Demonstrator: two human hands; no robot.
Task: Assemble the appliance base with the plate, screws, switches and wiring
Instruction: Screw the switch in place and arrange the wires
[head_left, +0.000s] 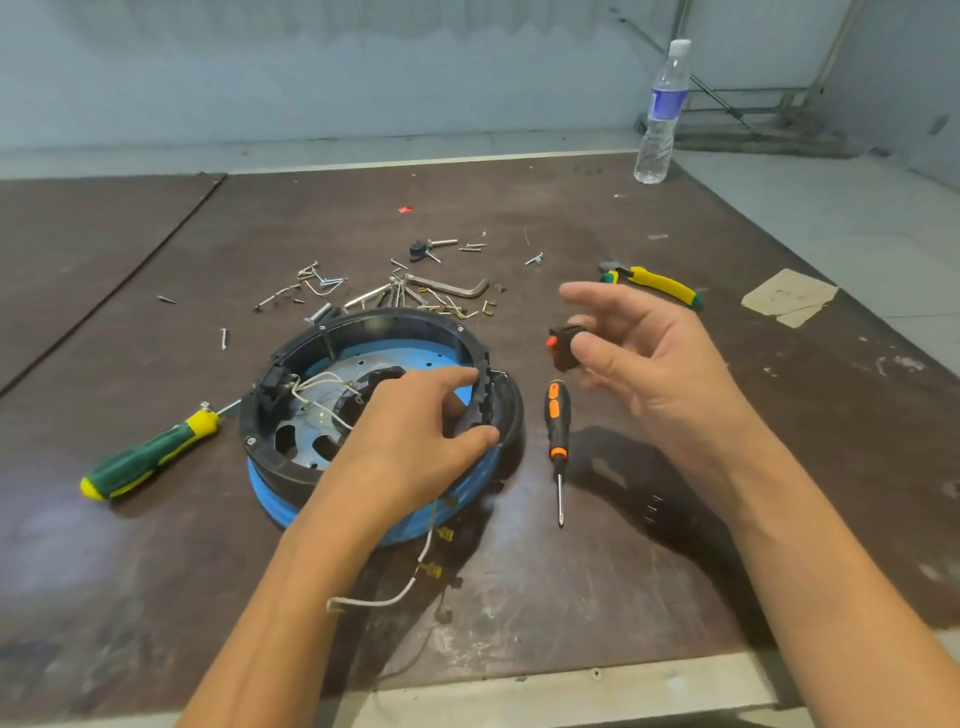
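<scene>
a white wire (410, 587) trails off the near side of the round appliance base (283, 470). the left hand (415, 436) curls over the base's right rim, gripping it, probably to steady it. an orange-handled screwdriver (557, 431) lies just right of the base. farther right, the right hand (639, 353) pinches a black switch (563, 345), its other fingers spread, seemingly readying it for fitting. loose screws (322, 283) lie beyond the base.

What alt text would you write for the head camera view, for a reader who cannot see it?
A person's left hand grips the rim of a round black and blue appliance base on a table, while the right hand pinches a black switch with an orange button beside it. A green screwdriver, an orange screwdriver, loose screws and pliers lie around the base.
</scene>
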